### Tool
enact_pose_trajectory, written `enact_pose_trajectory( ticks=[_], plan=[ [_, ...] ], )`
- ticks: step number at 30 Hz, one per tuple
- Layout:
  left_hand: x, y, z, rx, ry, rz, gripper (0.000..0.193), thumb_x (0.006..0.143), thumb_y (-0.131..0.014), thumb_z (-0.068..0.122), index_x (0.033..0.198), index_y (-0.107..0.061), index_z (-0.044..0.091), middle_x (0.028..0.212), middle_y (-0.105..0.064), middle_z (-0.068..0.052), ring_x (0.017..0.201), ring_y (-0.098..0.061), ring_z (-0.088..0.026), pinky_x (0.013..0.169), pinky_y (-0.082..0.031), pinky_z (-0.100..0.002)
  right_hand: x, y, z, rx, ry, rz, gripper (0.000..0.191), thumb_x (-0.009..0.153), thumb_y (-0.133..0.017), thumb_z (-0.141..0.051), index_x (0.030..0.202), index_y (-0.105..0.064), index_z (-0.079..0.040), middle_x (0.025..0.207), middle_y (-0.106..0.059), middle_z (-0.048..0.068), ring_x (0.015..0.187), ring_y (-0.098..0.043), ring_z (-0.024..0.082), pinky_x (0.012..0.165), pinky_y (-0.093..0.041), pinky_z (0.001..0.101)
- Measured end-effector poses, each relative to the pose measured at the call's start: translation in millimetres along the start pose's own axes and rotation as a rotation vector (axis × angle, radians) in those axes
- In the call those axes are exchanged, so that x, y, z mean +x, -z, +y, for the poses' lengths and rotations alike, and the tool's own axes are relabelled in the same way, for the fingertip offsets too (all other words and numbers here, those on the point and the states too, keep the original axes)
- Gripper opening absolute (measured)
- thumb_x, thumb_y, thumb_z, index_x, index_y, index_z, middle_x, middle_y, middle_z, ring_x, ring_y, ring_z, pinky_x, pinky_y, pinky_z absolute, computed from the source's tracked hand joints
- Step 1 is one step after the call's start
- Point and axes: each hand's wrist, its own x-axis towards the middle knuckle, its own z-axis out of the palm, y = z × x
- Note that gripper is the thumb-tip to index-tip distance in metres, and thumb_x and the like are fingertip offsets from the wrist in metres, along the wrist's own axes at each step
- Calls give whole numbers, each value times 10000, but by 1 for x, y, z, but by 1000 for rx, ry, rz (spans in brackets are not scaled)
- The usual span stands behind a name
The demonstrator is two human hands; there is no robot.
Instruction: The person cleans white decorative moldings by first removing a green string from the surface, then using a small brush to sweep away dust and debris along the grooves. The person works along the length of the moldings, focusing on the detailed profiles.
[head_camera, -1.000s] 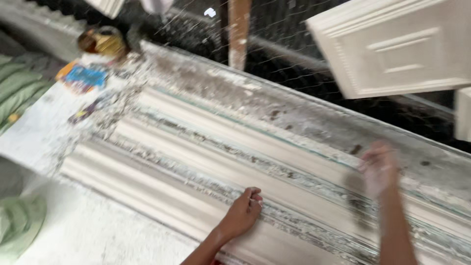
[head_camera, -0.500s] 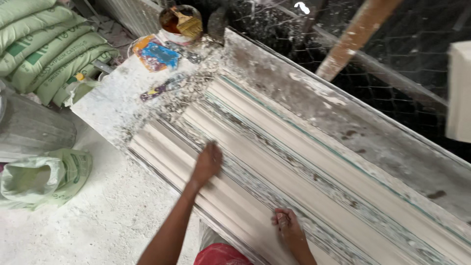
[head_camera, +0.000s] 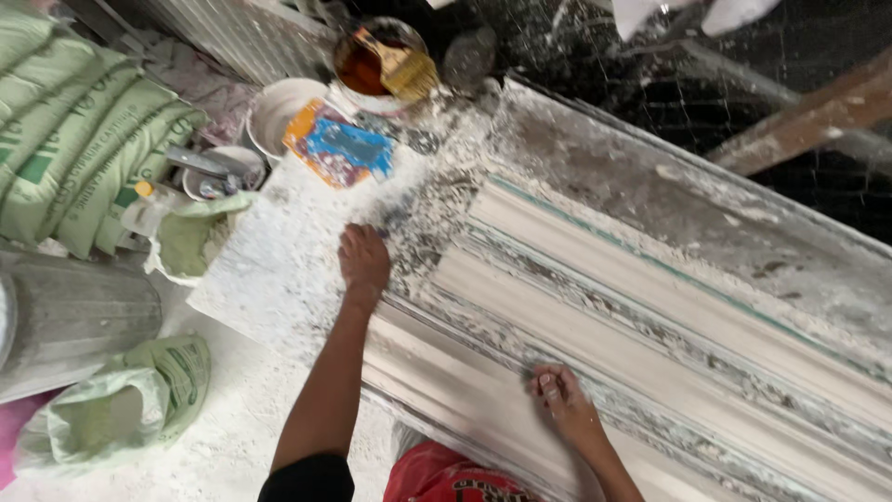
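Head view: the long white plaster moulding point(head_camera: 669, 316) lies diagonally across the dusty worktable point(head_camera: 269, 270). The left hand point(head_camera: 364, 260) presses flat on its upper-left end, holding nothing. The right hand point(head_camera: 565, 405) rests on a lower ridge, fingers curled, gripping nothing. A blue-and-orange packet point(head_camera: 339, 144) lies near the end.

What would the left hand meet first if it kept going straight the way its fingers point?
The left hand points up the dusty table. First in line looks like the blue and orange packet; depth is unclear.
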Motion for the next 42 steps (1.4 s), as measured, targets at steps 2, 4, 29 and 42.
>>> enact_pose_trajectory(
  ticks=[2,4,29,42],
  plan=[
    [-1,6,-5,-64,20,-25,318,1015,-476,195,1286,-534,38,1304,-553,-193,1157,-588,-386,895,-528,-510,4,-8,-10,48,-28,-16,352,1015,-509,-357,1218,-636,-100,950,-735,21,856,-660,128,791,-541,281],
    [1,14,-19,-188,118,-125,319,1070,-472,255,1327,-520,72,1306,-586,-179,1081,-649,-378,867,-546,-522,8,-12,-16,86,-29,-37,355,1014,-519,-351,1228,-635,-93,952,-725,29,866,-651,130,793,-535,283],
    [112,34,-148,-1514,668,136,268,1069,-427,288,1034,-586,77,796,-614,-50,649,-594,-181,528,-570,-404,56,-21,-37,118,-56,-73,326,1015,-528,-285,1227,-613,-52,1002,-713,50,929,-653,137,857,-524,284],
    [-54,64,-6,-1809,495,-333,217,1050,-490,54,1162,-554,-121,1233,-751,-41,872,-754,-158,670,-649,-357,33,-52,-105,-79,118,-195,466,980,-520,-251,1433,-469,-153,1198,-716,47,1064,-709,180,922,-600,379]
  ],
)
